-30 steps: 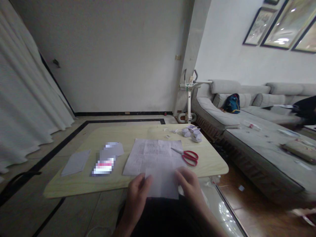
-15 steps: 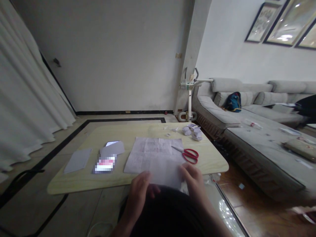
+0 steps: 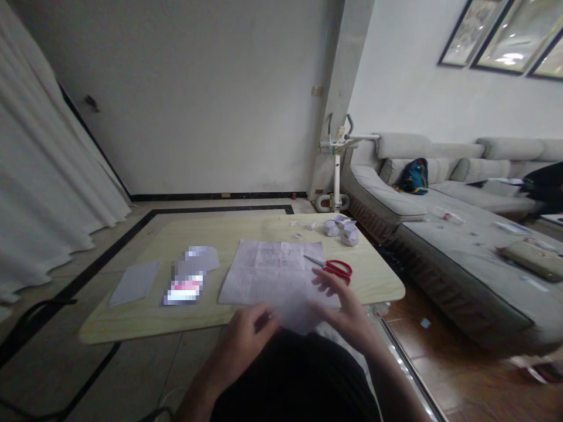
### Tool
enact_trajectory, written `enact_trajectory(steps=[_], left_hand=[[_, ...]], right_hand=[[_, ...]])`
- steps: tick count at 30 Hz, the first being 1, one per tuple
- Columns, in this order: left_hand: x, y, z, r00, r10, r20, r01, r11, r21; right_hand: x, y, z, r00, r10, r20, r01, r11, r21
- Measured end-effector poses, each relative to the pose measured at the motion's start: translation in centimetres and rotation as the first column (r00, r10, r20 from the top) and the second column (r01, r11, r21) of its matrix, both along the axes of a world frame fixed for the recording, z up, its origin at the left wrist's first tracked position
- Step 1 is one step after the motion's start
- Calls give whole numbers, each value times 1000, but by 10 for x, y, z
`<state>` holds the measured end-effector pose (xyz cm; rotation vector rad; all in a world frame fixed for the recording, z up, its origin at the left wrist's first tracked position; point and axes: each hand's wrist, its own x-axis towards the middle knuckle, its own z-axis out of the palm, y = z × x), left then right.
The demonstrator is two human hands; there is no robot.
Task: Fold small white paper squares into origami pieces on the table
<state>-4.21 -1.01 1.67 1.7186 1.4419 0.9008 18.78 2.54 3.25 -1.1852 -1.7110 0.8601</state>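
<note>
A pale sheet of paper [image 3: 298,315] is held low at the table's near edge. My left hand [image 3: 250,331] is closed on its left side, thumb and fingers pinching the edge. At its right side is my right hand [image 3: 341,308], fingers spread apart; the thumb lies by the paper's edge, and whether it touches I cannot tell. Behind the held piece a larger creased sheet with faint markings [image 3: 259,272] lies flat on the table. Scissors with red handles [image 3: 338,268] rest on that sheet's right side, just beyond my right fingertips.
The light wooden table [image 3: 132,325] carries a stack of white paper [image 3: 135,283] and a blurred-out phone [image 3: 185,288] on the left. Folded paper pieces [image 3: 342,228] and small scraps [image 3: 310,225] lie at the back right. A grey sofa [image 3: 461,258] stands to the right.
My right hand has spread its fingers and reached forward toward the scissors. The left hand now pinches the small paper more visibly, and the paper has tilted up. The view has shifted slightly.
</note>
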Motion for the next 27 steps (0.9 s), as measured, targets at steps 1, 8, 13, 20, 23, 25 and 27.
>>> enact_trajectory(steps=[1,8,13,20,23,25,27], left_hand=[[-1,0,3,997,-46,-59,47,999,12],[2,5,6,1000,5,9,-5,1000,-12],[7,14,2,968,169,186,-178,983,35],[3,9,-9,863,225,452,-192,974,-118],[6,4,-14,849,287,444,-218,955,-202],[8,3,-14,862,300,408,-232,950,-208],[9,2,-12,886,265,381,-203,959,-196]], right_hand=[[1,-1,3,1000,22,13,-23,1000,12],[-19,-10,-3,981,190,38,-176,958,-228],[-32,-13,-10,987,144,-70,-158,946,-283],[-39,-12,-21,921,-150,-358,37,952,-303],[-39,-10,-22,917,-111,-384,-10,954,-300],[-36,-8,-19,917,-70,-392,-52,955,-292],[-31,-7,-17,916,-81,-394,-40,956,-289]])
